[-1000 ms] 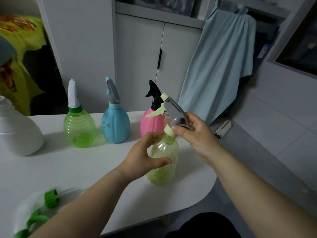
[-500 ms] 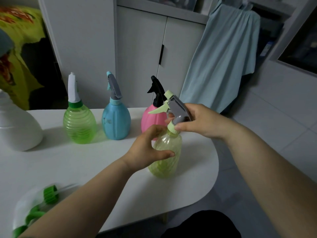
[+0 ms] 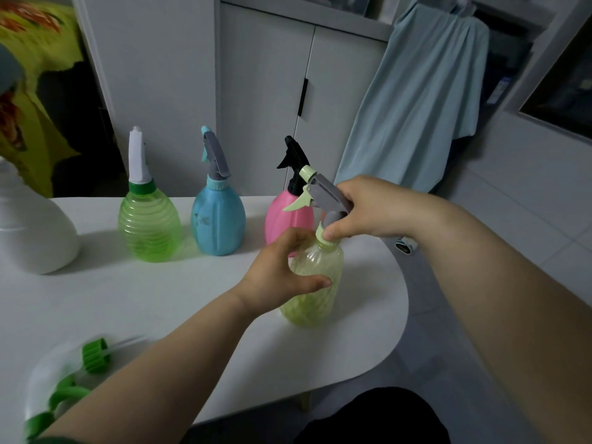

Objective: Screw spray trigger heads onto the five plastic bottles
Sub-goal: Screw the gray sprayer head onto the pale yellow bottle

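A pale yellow-green bottle (image 3: 315,283) stands upright near the table's right edge. My left hand (image 3: 275,277) wraps around its shoulder. My right hand (image 3: 368,209) grips the grey trigger head (image 3: 326,195) at its collar, on top of the bottle's neck. Behind stand a pink bottle (image 3: 288,216) with a black head, a blue bottle (image 3: 217,219) with a grey head, and a green bottle (image 3: 149,225) with a white head. A white bottle (image 3: 32,232) sits at the far left, its top out of frame.
A loose green trigger head (image 3: 77,376) lies on a white plate at the table's (image 3: 160,299) front left. White cupboards and a hanging light-blue cloth (image 3: 416,97) stand behind the table. The floor drops away past the curved right edge.
My right hand has turned around the trigger head's collar, wrist swinging from below to the right side. The head's nozzle stays pointing left. My left hand keeps its hold on the bottle.
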`<action>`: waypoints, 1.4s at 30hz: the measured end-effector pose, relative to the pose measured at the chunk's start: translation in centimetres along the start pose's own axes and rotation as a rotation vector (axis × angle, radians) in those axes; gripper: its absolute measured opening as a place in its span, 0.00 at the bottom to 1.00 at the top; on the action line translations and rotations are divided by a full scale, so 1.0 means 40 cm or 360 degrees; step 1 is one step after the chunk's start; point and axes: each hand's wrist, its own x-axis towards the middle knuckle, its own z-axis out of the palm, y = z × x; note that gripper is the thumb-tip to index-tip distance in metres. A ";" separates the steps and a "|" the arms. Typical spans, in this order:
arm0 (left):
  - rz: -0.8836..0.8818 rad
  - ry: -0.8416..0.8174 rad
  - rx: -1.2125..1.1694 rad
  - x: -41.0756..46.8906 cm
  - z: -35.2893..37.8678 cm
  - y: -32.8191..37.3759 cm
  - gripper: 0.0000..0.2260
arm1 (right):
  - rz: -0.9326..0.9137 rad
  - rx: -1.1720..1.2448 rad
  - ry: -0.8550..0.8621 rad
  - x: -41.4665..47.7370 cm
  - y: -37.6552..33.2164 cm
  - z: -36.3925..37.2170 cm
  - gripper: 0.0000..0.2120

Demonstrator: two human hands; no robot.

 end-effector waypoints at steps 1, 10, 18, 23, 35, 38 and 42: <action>-0.0001 -0.0003 0.0006 -0.001 0.000 0.001 0.27 | 0.0004 -0.0075 -0.0037 0.002 -0.008 -0.004 0.07; -0.0002 0.0024 0.0015 -0.005 0.017 0.015 0.28 | 0.0047 -0.0186 -0.0092 0.008 -0.011 -0.021 0.08; -0.0074 -0.0091 0.0083 0.016 0.010 0.012 0.31 | 0.0087 0.0023 0.0013 0.006 0.012 -0.004 0.07; -0.0079 0.0060 0.0123 0.013 0.039 0.012 0.33 | 0.0094 0.0103 -0.0009 0.009 0.015 -0.009 0.07; -0.0104 0.0243 0.0186 0.011 0.056 0.003 0.35 | 0.0072 0.0189 0.0218 0.010 0.034 0.025 0.07; -0.0081 -0.0075 -0.0063 0.021 0.034 -0.007 0.34 | 0.0040 0.0282 0.0282 0.000 0.042 0.027 0.07; -0.0044 -0.0039 0.0128 0.027 0.019 -0.012 0.33 | 0.0051 0.0274 0.0382 -0.001 0.050 0.036 0.08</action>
